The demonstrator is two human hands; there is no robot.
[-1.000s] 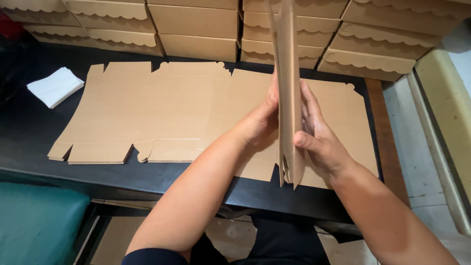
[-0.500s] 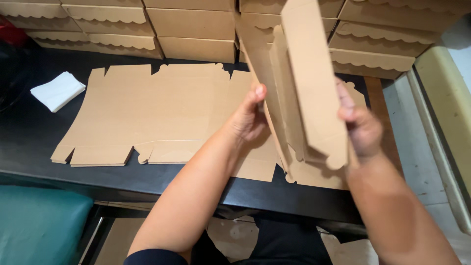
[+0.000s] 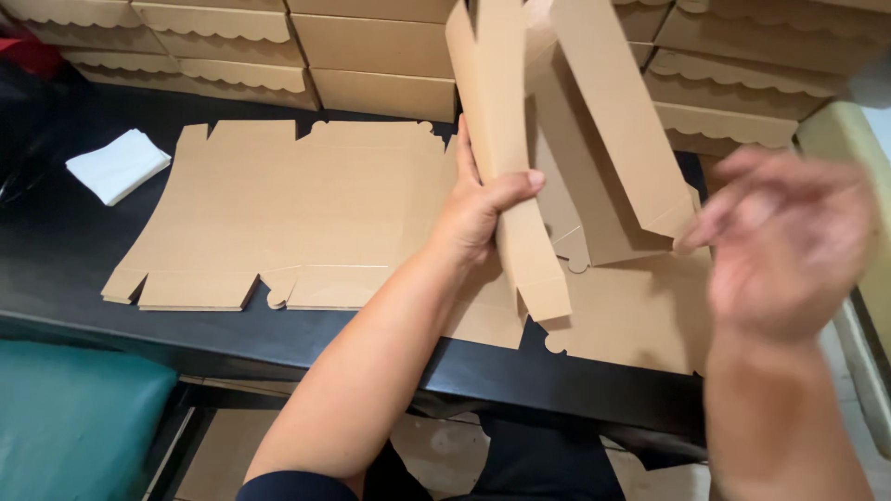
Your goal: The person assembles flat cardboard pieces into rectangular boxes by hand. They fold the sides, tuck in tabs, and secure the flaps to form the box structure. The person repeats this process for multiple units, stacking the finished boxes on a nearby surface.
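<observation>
A half-folded cardboard box blank point(image 3: 520, 186) is gripped by the left hand point(image 3: 478, 209); the blurred right hand point(image 3: 789, 241), fingers spread, must press the next flap.

Small packing or box-making workplace. Evidence: rows of finished brown cardboard boxes with scalloped lid edges point(image 3: 371, 56) stacked along the back of a black worktable point(image 3: 56, 260). Flat die-cut cardboard blanks point(image 3: 297, 213) piled on the tabletop. More cardboard sheets point(image 3: 223, 464) stored on the floor beneath. Folded white cloth point(image 3: 118, 164) at the table's left; green padded seat point(image 3: 74, 417) beside it.
</observation>
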